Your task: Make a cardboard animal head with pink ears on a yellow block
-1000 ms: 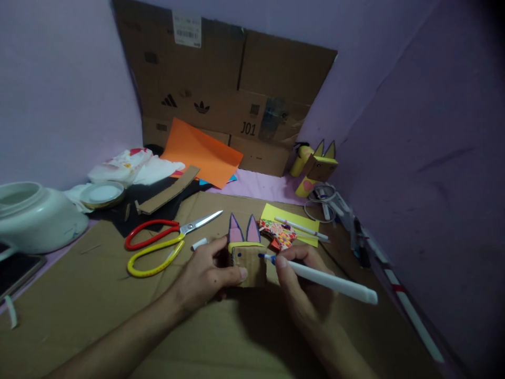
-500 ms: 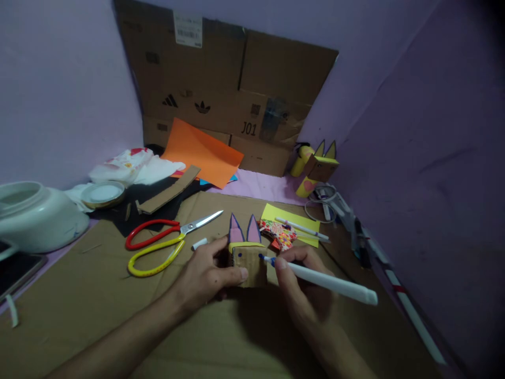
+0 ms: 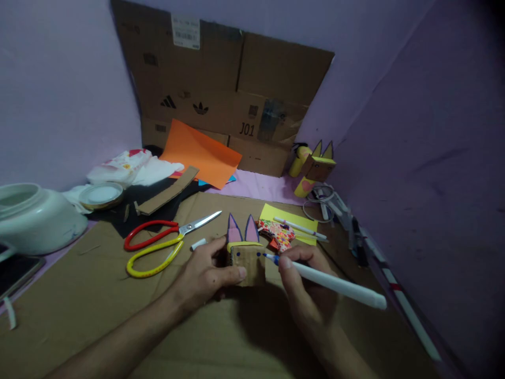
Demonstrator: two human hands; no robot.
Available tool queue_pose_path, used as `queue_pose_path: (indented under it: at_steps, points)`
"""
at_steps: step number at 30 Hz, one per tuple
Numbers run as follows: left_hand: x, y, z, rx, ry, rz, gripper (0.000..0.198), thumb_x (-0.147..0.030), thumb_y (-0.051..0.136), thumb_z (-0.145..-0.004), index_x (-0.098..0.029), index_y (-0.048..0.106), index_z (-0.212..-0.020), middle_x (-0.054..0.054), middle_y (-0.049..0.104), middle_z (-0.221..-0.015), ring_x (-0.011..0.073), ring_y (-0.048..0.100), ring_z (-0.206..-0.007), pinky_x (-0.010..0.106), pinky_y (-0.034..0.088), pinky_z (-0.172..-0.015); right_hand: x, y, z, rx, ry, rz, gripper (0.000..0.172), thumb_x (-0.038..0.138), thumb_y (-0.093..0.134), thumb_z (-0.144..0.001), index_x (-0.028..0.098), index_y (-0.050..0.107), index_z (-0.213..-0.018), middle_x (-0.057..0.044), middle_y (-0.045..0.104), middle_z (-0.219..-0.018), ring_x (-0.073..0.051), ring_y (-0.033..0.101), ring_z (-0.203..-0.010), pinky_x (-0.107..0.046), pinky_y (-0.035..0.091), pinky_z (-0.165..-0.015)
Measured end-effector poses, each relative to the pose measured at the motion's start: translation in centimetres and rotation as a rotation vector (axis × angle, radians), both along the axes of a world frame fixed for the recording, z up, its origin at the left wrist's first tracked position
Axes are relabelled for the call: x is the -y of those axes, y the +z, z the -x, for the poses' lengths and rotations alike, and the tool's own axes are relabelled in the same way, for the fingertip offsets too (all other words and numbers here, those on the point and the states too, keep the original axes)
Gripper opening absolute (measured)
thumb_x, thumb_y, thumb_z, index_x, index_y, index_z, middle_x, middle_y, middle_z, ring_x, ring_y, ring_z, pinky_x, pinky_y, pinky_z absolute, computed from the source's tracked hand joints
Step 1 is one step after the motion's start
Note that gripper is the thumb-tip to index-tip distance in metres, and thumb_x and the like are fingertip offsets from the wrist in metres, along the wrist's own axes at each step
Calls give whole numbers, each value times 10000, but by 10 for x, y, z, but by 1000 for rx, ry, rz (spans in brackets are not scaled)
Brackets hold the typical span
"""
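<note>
My left hand (image 3: 211,271) grips a small cardboard animal head (image 3: 252,271) by its left side, thumb across the front. Two pointed pink ears outlined in dark blue rise from its yellow top edge, and two blue dots mark the front like eyes. Between the fingers of my right hand (image 3: 305,273) is a white marker (image 3: 339,283) with a blue tip. That tip points at the right-hand dot, just beside the head's right edge. A white marker cap (image 3: 198,244) lies on the cardboard left of the head. Behind the head sits a flower-patterned piece (image 3: 278,234).
Scissors (image 3: 173,239) with red and yellow handles lie at left. Farther back are a cardboard strip (image 3: 169,192) and an orange sheet (image 3: 203,155). Yellow paper (image 3: 268,212) carries a thin pen (image 3: 295,227). A white pot (image 3: 41,223) stands left; another cardboard animal (image 3: 320,168) stands back right.
The marker tip has drawn back slightly to the right, away from the right-hand dot. My left hand still holds the head in nearly the same place.
</note>
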State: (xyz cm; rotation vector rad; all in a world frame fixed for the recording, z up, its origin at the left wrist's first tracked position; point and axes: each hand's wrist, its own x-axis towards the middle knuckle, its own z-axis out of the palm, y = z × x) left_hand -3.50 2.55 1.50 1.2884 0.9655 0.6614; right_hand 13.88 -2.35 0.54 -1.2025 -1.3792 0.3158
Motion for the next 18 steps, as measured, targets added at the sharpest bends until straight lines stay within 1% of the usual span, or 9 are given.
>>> queue_pose_path:
  at_steps: [4, 10, 15, 18]
  points:
    - [0, 0, 0, 7, 3, 10, 456, -338, 703, -649, -159, 623, -1061, 32, 643, -791, 129, 521, -548, 200, 415, -387, 2, 0, 2, 78, -41, 23, 94, 208, 571, -847, 225, 556, -756, 74, 522, -523, -80, 434, -422, -194, 314, -413]
    - [1, -1, 0, 15, 6, 22, 446, -336, 704, -655, -169, 618, -1060, 20, 627, -803, 131, 533, -556, 204, 420, -398, -2, -1, -2, 149, 1, -9, 100, 197, 561, -861, 225, 538, -767, 78, 529, -512, -72, 455, -394, -170, 339, -390]
    - [1, -1, 0, -7, 11, 24, 427, -327, 703, -663, -176, 625, -1055, 24, 631, -837, 144, 558, -588, 202, 422, -403, -2, -1, -2, 156, 11, -27, 102, 178, 555, -865, 226, 539, -776, 80, 540, -506, -76, 479, -398, -167, 363, -395]
    - [1, -1, 1, -4, 4, 26, 449, -327, 699, -664, -180, 619, -1080, 24, 633, -838, 149, 565, -598, 203, 420, -408, -2, -1, -2, 153, 19, -30, 95, 179, 550, -866, 225, 542, -784, 71, 561, -516, -82, 496, -401, -172, 377, -392]
